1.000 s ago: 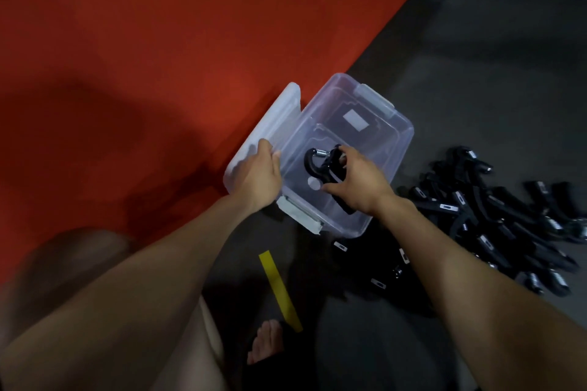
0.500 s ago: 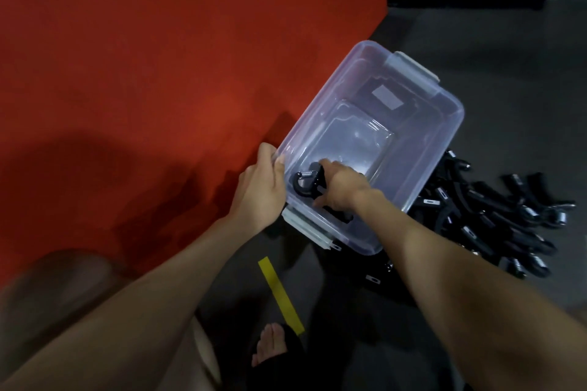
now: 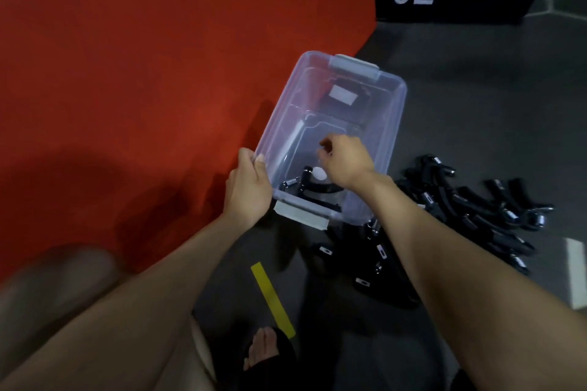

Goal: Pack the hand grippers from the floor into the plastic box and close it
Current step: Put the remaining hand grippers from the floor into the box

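The hand grippers [image 3: 470, 209] lay heaped on the floor right of the plastic box [image 3: 394, 124], one hand gripper [image 3: 309, 189] inside, rigid and probably graspable by a handle, my left hand [image 3: 249, 189] gripping the rim, my right hand [image 3: 346, 162] loosely curled, empty.

The box [image 3: 390, 124] is clear, smooth plastic with grey opaque latches [image 3: 354, 68]. The hand grippers [image 3: 476, 209] look matt black with shiny metal springs [image 3: 290, 182]. The red mat [image 3: 143, 73] and grey floor [image 3: 476, 89] appear matt.
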